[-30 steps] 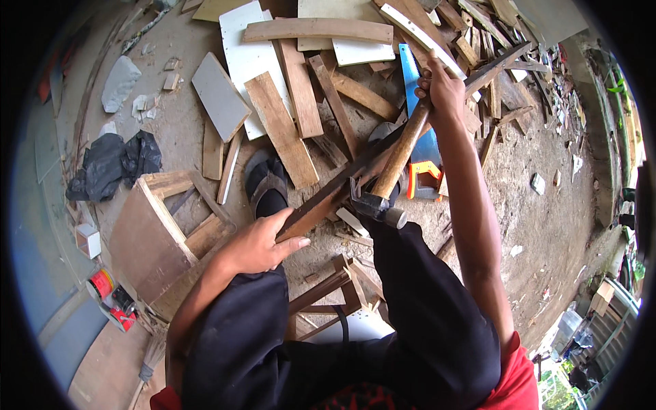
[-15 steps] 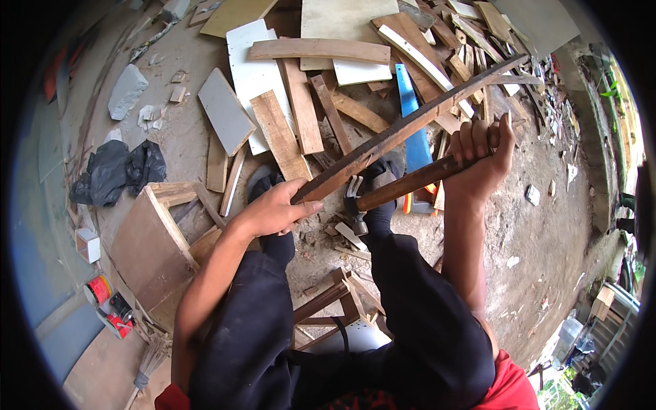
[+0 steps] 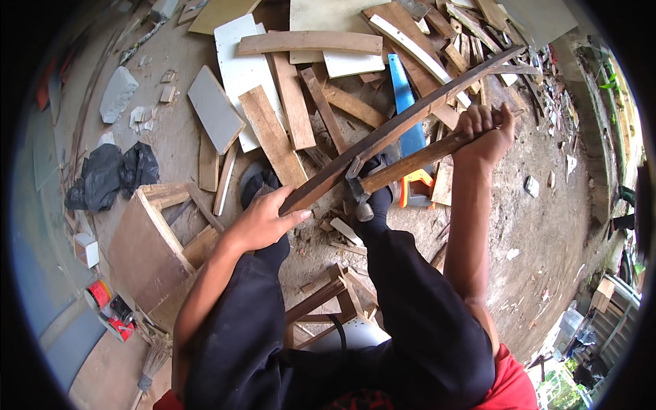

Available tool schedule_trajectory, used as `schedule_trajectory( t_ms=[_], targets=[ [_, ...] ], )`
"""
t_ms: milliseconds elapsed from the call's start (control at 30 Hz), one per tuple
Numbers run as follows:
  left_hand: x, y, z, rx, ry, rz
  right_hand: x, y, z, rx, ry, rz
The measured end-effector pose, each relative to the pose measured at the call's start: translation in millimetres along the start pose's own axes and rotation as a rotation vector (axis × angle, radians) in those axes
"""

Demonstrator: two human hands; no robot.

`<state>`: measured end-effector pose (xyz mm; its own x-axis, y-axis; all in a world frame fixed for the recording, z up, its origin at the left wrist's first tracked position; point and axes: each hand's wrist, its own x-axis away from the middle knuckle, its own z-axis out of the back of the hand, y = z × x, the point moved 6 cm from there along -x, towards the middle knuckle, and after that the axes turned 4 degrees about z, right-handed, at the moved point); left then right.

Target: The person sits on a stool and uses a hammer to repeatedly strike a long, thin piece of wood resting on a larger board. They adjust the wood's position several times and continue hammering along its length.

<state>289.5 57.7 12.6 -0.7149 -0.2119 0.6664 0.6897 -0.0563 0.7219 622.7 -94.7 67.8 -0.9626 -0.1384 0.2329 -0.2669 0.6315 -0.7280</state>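
Observation:
My left hand (image 3: pixel 261 220) is closed round the near end of a long dark wooden strip (image 3: pixel 403 123), which slants up to the far right. In my right hand (image 3: pixel 484 140) is a claw hammer (image 3: pixel 417 164), gripped toward the end of its wooden handle. The hammer's head lies over my right foot, and its claw appears to meet the strip's near edge. Whether a nail sits in the claw is too small to tell. Beyond the strip, a blue handsaw (image 3: pixel 408 102) with an orange and yellow handle lies on the floor.
Loose boards (image 3: pixel 273 133) and white panels (image 3: pixel 247 75) are heaped ahead. A wooden box frame (image 3: pixel 152 249) stands at left, near a black plastic bag (image 3: pixel 102 179). Between my legs is a small wooden frame (image 3: pixel 321 301). Rubble and splinters litter the floor.
The hammer's head has moved up, bringing the claw against the strip, and its handle has turned a little. The strip's near end has shifted slightly left and down in view with my left hand.

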Motion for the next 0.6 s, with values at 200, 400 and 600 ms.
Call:
schedule_trajectory(
  t_ms=[200, 400, 600],
  targets=[
    [-4, 9, -7, -0.022, -0.014, -0.001, -42, 12, 27, -0.119, -0.036, -0.007],
    [7, -4, -32, 0.018, -0.100, 0.061, -82, 51, 16, 0.417, -0.090, -0.037],
    [10, -26, -41, -0.403, 0.335, -0.648, -102, 83, 13, 1.142, -0.350, 0.632]
  ],
)
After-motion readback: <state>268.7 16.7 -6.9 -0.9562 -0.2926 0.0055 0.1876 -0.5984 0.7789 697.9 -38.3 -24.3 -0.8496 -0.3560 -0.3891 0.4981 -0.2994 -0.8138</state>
